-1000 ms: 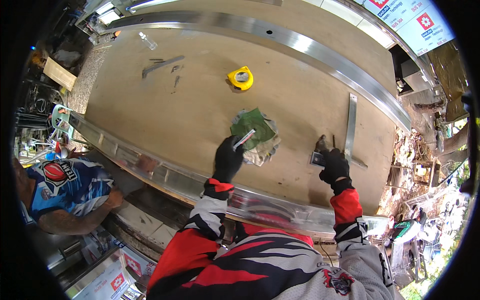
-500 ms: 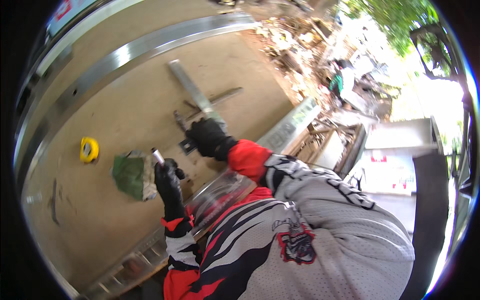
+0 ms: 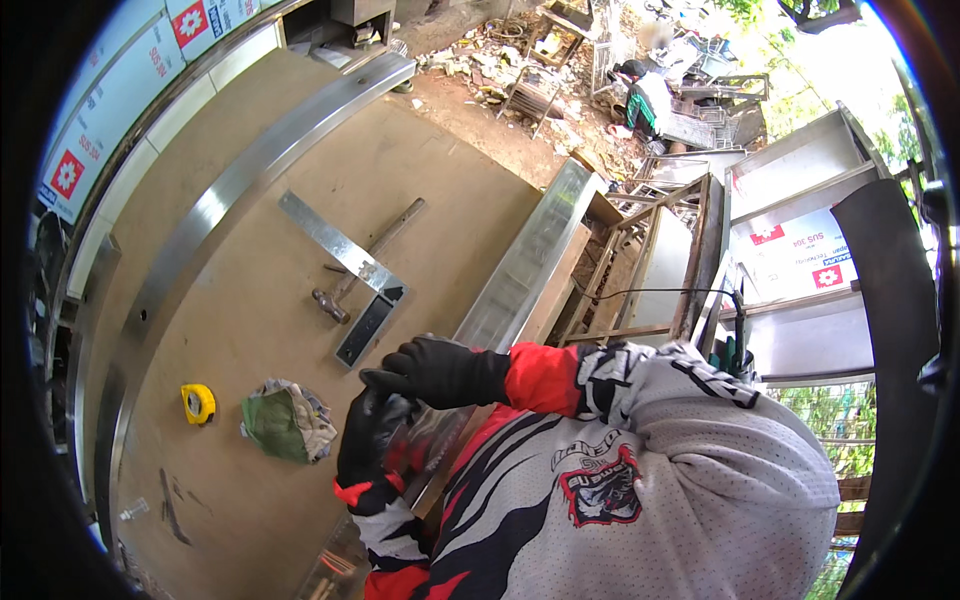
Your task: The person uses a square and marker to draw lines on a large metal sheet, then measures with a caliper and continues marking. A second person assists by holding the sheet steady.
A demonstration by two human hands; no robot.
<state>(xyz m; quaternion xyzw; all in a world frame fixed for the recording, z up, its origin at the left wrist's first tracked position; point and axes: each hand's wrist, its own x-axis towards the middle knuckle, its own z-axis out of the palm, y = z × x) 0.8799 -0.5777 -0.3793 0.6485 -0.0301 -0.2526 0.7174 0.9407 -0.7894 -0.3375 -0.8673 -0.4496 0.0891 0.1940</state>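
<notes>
Black gloves cover both of my hands, which meet near the close edge of the brown work table (image 3: 250, 530). My left hand (image 3: 372, 435) is closed, and what it holds is hidden. Against its top, my right hand (image 3: 430, 372) presses with curled fingers, and nothing shows between them. Just beyond the hands lies a metal try square (image 3: 335, 238) with a dark-faced stock. The square's blade crosses over the handle of a hammer (image 3: 331, 306). To the left are a crumpled green and beige cloth (image 3: 285, 422) and a yellow tape measure (image 3: 198, 404).
A long shiny metal bar (image 3: 215, 205) runs along the table's far side. Another metal channel (image 3: 530, 265) lines the near right edge. Beyond the right side stand metal frames (image 3: 640, 270) and panels. Far off, a person (image 3: 640, 105) is low among scrap.
My right hand has left the square and come back to meet my left hand. The slim, light-tipped stick that showed in my left hand is now out of sight.
</notes>
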